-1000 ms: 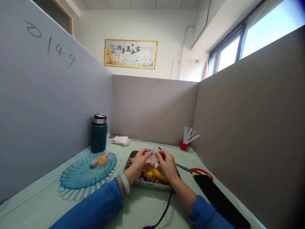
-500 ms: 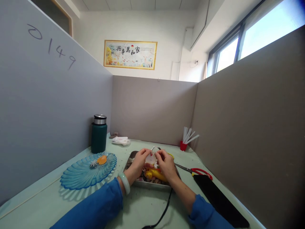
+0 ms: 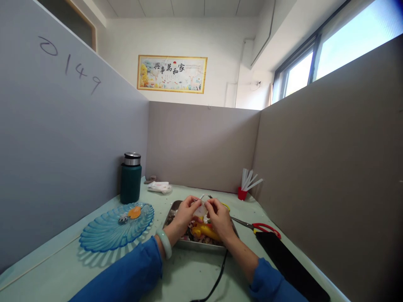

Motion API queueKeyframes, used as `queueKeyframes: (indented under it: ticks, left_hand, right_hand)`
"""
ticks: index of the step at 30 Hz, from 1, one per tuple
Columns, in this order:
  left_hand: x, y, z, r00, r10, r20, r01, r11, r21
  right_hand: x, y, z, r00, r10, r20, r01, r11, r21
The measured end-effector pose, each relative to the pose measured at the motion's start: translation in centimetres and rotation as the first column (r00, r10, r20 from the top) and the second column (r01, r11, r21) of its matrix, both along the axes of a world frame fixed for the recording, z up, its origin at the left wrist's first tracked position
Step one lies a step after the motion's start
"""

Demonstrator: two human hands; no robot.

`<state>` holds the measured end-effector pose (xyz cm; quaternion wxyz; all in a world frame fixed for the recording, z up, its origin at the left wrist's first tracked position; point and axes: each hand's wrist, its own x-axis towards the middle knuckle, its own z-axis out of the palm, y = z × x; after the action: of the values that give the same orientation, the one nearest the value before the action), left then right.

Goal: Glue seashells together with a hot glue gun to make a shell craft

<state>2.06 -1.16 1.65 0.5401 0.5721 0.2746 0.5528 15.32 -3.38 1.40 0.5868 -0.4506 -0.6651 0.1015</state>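
Over a metal tray [image 3: 201,245], my left hand [image 3: 183,216] and my right hand [image 3: 220,218] pinch a small pale translucent piece [image 3: 200,211] between their fingertips. Both hands are closed on it. Under them in the tray lie a yellow tool [image 3: 205,230] with a black cord [image 3: 217,279] and several small mixed pieces. My left wrist wears a pale bangle [image 3: 164,242]. I cannot tell what the pale piece is.
A blue shell-shaped glass plate [image 3: 107,233] at the left holds an orange bit [image 3: 134,212] and a small speckled bit. Behind it stands a dark green flask [image 3: 131,177]. Red-handled scissors [image 3: 261,227], a black flat object [image 3: 289,264], a red cup with white sticks [image 3: 243,188] and a white packet [image 3: 160,187] lie around.
Both hands stay pinched on the pale piece and have shifted only slightly. The view has tilted a little.
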Motion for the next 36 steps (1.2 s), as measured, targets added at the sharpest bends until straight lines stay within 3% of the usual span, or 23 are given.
queueKeyframes:
  ticks: [20, 29, 36]
  left_hand:
    - [0.18, 0.14, 0.00, 0.985, 0.087, -0.149, -0.078, 0.995, 0.063]
    - [0.24, -0.76, 0.57, 0.995, 0.051, -0.085, -0.047, 0.997, 0.055]
    - [0.04, -0.23, 0.19, 0.999, 0.005, -0.031, -0.006, 0.999, -0.040]
  right_hand:
    - [0.07, 0.06, -0.10, 1.000, 0.019, 0.019, -0.020, 0.999, 0.026]
    - [0.17, 0.40, -0.35, 1.000, 0.008, 0.016, -0.008, 1.000, 0.029]
    - [0.09, 0.51, -0.55, 0.999, 0.045, -0.020, -0.045, 0.999, 0.015]
